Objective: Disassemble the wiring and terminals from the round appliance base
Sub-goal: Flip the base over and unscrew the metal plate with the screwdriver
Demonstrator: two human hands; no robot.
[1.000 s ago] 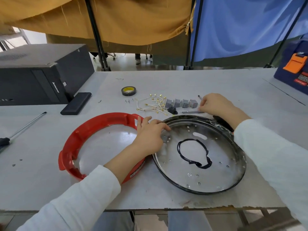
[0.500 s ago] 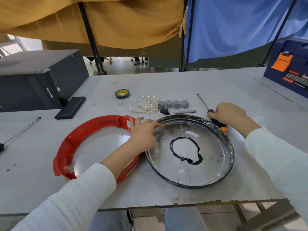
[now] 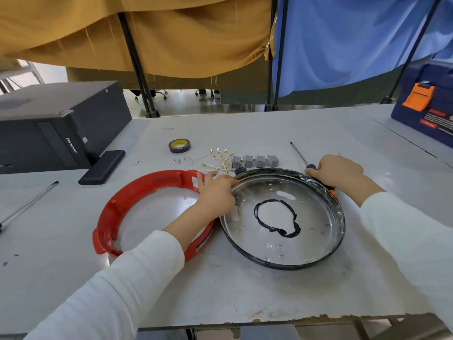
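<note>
The round metal appliance base (image 3: 316,244) lies open side up on the table, with a black loop of wire or gasket (image 3: 275,218) inside it. My left hand (image 3: 217,192) rests on the base's left rim, fingers spread flat. My right hand (image 3: 337,171) is closed around the handle of a screwdriver (image 3: 299,153) lying just behind the base's far right rim. White wires with brass terminals (image 3: 219,161) and several grey terminal blocks (image 3: 256,161) lie loose behind the base.
A red plastic ring (image 3: 137,200) lies left of the base under my left forearm. A tape roll (image 3: 179,146), small screws (image 3: 179,161), a black flat case (image 3: 103,166), a computer tower (image 3: 54,126), a second screwdriver (image 3: 27,204) and a blue toolbox (image 3: 426,111) surround them.
My right hand drew back from the small parts to the screwdriver beside the base's rim and closed on its handle. My left hand stayed on the left rim.
</note>
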